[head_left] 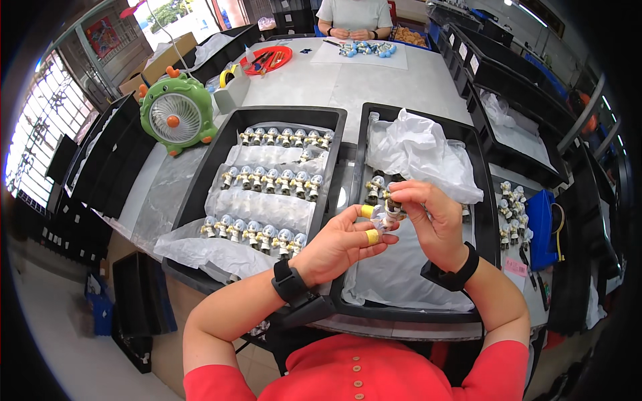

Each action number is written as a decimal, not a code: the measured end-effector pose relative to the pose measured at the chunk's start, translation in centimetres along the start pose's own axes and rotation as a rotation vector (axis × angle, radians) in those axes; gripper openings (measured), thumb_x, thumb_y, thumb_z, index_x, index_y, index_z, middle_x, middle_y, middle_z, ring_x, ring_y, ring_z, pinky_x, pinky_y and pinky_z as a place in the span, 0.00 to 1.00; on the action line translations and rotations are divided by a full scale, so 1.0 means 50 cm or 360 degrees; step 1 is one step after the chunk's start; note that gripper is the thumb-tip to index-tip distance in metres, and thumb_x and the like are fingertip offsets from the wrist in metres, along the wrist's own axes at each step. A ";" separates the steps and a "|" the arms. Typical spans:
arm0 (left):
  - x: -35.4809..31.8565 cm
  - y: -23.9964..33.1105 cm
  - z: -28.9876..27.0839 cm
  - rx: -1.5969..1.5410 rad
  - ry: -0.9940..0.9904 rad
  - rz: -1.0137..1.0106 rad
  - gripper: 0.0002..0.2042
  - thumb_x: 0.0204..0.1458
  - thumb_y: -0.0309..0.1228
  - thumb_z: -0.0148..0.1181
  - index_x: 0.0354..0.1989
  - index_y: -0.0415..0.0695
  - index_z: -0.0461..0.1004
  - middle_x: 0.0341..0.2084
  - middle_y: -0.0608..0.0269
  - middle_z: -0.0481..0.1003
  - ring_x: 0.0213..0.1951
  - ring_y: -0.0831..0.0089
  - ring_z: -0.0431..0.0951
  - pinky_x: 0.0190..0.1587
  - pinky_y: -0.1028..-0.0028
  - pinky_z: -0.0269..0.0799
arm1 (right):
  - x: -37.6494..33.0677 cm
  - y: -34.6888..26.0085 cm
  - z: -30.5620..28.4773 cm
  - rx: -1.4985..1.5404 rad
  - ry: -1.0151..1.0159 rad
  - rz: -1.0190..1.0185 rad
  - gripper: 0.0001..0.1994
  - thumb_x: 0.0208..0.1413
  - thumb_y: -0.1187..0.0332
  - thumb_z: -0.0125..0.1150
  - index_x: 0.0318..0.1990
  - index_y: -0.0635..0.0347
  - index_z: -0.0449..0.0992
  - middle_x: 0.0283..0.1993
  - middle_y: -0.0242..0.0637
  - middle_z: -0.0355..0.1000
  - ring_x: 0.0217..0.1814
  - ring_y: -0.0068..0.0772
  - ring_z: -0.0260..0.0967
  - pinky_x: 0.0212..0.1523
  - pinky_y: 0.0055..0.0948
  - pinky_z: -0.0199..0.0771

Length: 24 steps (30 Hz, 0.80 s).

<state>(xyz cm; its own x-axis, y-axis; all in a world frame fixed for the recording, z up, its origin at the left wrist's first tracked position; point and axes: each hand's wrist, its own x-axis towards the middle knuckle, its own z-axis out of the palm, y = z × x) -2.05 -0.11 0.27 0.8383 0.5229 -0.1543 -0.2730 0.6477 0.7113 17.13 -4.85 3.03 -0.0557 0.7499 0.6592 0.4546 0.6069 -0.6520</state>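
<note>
Above the right-hand black tray [487, 220], both my hands are on one small figurine [390, 215] with a white body and dark lower part. My left hand [344, 244], with yellow wraps on two fingers, grips its pale end from below. The fingertips of my right hand [433, 217] pinch its dark end from above. My fingers hide part of it. Just behind, a few similar figurines [375, 186] stand in the same tray. The left-hand black tray [338, 134] holds rows of pale-haired figurines [271, 179] on white sheeting.
Crumpled white sheeting [414, 144] fills the right tray's far end. A green fan [175, 115] and a red dish of tools [271, 60] stand at far left. More figurines [513, 214] and a blue bin [540, 230] are at right. Across the table sits a person [354, 17] beside blue pieces.
</note>
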 end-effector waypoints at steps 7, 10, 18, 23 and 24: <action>0.001 -0.005 -0.008 0.0031 0.0006 0.0049 0.17 0.56 0.23 0.55 0.52 0.42 0.59 0.53 0.52 0.69 0.53 0.65 0.72 0.55 0.70 0.69 | -0.001 -0.003 0.000 -0.0003 -0.0061 -0.0023 0.08 0.55 0.82 0.55 0.39 0.61 0.76 0.43 0.41 0.76 0.45 0.37 0.75 0.47 0.30 0.73; -0.001 -0.005 -0.006 0.0033 0.0037 0.0095 0.18 0.55 0.22 0.55 0.52 0.42 0.58 0.52 0.52 0.69 0.54 0.64 0.72 0.56 0.69 0.68 | 0.000 -0.001 -0.002 -0.0065 -0.0079 -0.0074 0.08 0.54 0.82 0.55 0.38 0.60 0.76 0.42 0.40 0.76 0.44 0.39 0.75 0.53 0.33 0.71; 0.000 -0.011 -0.007 0.0033 0.0082 0.0212 0.19 0.55 0.21 0.56 0.53 0.43 0.58 0.50 0.55 0.69 0.55 0.62 0.71 0.58 0.68 0.66 | -0.004 -0.003 -0.004 -0.0055 -0.0099 -0.0050 0.09 0.52 0.83 0.55 0.38 0.59 0.76 0.42 0.38 0.77 0.42 0.38 0.75 0.57 0.35 0.68; -0.007 -0.009 0.005 0.0015 0.0165 0.0248 0.19 0.55 0.23 0.57 0.53 0.43 0.59 0.49 0.57 0.70 0.53 0.65 0.72 0.56 0.71 0.67 | 0.001 -0.003 -0.006 -0.0104 -0.0125 -0.0095 0.10 0.51 0.84 0.56 0.38 0.59 0.76 0.42 0.38 0.77 0.45 0.40 0.75 0.56 0.35 0.68; -0.006 -0.010 0.003 0.0023 0.0194 0.0256 0.19 0.55 0.24 0.57 0.53 0.44 0.59 0.48 0.57 0.70 0.51 0.66 0.72 0.54 0.72 0.68 | -0.003 -0.002 -0.003 -0.0104 -0.0127 -0.0080 0.10 0.51 0.84 0.57 0.38 0.59 0.76 0.42 0.38 0.77 0.46 0.40 0.74 0.56 0.35 0.68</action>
<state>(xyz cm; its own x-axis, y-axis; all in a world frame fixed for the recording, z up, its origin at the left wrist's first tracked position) -2.09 -0.67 0.06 0.7211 0.6825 -0.1193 -0.3910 0.5429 0.7433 17.24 -5.06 3.07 -0.1492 0.7390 0.6569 0.5062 0.6278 -0.5913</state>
